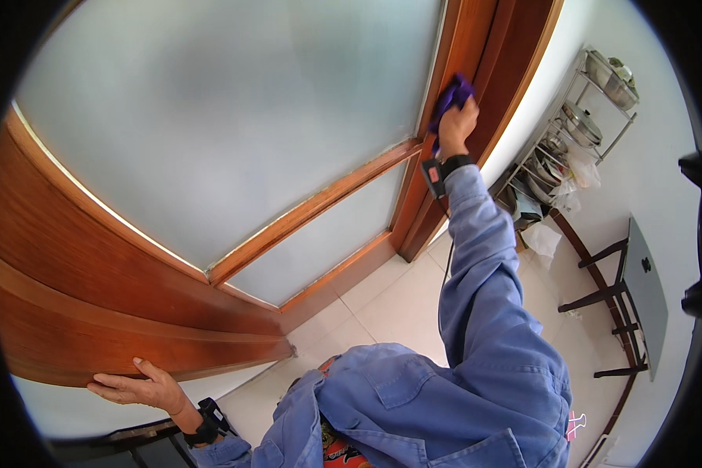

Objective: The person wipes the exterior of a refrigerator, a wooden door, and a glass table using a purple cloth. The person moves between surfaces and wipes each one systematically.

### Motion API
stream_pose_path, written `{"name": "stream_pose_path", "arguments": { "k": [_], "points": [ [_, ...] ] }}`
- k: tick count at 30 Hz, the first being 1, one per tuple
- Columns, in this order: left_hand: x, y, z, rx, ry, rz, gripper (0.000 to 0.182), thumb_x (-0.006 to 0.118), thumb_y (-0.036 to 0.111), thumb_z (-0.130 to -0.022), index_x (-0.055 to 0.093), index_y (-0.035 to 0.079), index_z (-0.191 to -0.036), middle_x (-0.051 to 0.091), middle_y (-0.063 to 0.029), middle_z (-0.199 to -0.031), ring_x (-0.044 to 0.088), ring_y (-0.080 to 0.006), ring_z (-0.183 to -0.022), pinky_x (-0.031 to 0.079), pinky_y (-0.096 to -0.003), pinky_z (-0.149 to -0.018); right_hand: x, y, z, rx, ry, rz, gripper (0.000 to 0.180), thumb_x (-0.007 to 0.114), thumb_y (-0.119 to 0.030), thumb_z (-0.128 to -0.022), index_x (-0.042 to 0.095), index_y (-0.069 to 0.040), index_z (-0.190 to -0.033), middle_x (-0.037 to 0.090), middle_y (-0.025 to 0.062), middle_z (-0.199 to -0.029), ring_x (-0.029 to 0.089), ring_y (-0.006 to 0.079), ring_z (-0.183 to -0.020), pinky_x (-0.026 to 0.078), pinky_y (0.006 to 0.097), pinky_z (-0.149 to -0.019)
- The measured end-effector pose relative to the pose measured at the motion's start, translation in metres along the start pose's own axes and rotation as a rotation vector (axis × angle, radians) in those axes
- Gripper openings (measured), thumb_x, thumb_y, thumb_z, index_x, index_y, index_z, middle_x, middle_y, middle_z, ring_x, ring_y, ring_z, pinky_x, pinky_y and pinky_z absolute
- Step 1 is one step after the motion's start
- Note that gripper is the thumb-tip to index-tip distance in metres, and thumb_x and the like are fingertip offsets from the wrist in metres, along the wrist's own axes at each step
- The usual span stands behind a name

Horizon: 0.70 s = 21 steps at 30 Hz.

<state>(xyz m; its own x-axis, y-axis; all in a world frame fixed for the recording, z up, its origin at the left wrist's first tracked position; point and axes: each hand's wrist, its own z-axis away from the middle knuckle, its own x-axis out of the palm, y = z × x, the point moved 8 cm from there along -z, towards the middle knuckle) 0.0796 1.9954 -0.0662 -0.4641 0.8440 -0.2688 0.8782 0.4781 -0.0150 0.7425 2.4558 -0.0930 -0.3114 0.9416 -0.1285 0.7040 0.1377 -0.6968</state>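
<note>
My right hand grips a purple cloth and presses it against the right wooden stile of a door with frosted glass. Part of the cloth is hidden behind my fingers. Lower left, my left hand rests on the edge of the wooden door frame, its fingers spread and holding nothing. A wooden crossbar divides the large upper pane from a smaller lower pane. Each wrist wears a black strap with a small device.
A metal rack with lidded pots, bowls and plastic bags stands against the white wall at right. Below it, a dark-legged table or stool stands by the wall. Pale tiles cover the floor. A cable hangs along my right sleeve.
</note>
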Motion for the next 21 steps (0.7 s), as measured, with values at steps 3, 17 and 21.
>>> {"name": "stream_pose_path", "arguments": {
  "k": [3, 17, 21],
  "points": [
    [0.001, -0.001, 0.001, -0.011, -0.017, -0.006, 0.077, 0.058, 0.032, -0.104, 0.020, 0.002, -0.165, 0.013, -0.0296, -0.168, 0.016, -0.0460, -0.155, 0.026, -0.0591, -0.121, -0.006, -0.029, -0.026, -0.208, 0.161, -0.037, 0.040, 0.059, 0.005, -0.087, 0.064, -0.004, -0.126, 0.059, 0.0260, -0.128, 0.057, 0.0446, -0.120, 0.049, 0.0497, -0.102],
    [0.003, 0.000, 0.001, -0.043, -0.066, 0.030, 0.089, 0.066, 0.027, -0.099, 0.012, 0.001, -0.166, 0.007, -0.0367, -0.166, 0.014, -0.0528, -0.152, 0.021, -0.0603, -0.121, -0.050, -0.030, 0.178, -0.369, -0.300, -0.196, 0.051, 0.053, 0.013, -0.085, 0.065, -0.004, -0.131, 0.062, 0.0223, -0.126, 0.061, 0.0400, -0.119, 0.053, 0.0443, -0.099],
    [0.002, 0.000, 0.002, -0.067, -0.074, 0.049, 0.091, 0.068, 0.021, -0.095, 0.013, 0.001, -0.165, 0.006, -0.0363, -0.166, 0.015, -0.0527, -0.152, 0.021, -0.0599, -0.121, -0.031, -0.036, 0.147, -0.176, -0.253, -0.051, 0.043, 0.058, 0.006, -0.085, 0.067, -0.005, -0.126, 0.062, 0.0212, -0.125, 0.060, 0.0406, -0.116, 0.052, 0.0437, -0.099]
  ]
}}
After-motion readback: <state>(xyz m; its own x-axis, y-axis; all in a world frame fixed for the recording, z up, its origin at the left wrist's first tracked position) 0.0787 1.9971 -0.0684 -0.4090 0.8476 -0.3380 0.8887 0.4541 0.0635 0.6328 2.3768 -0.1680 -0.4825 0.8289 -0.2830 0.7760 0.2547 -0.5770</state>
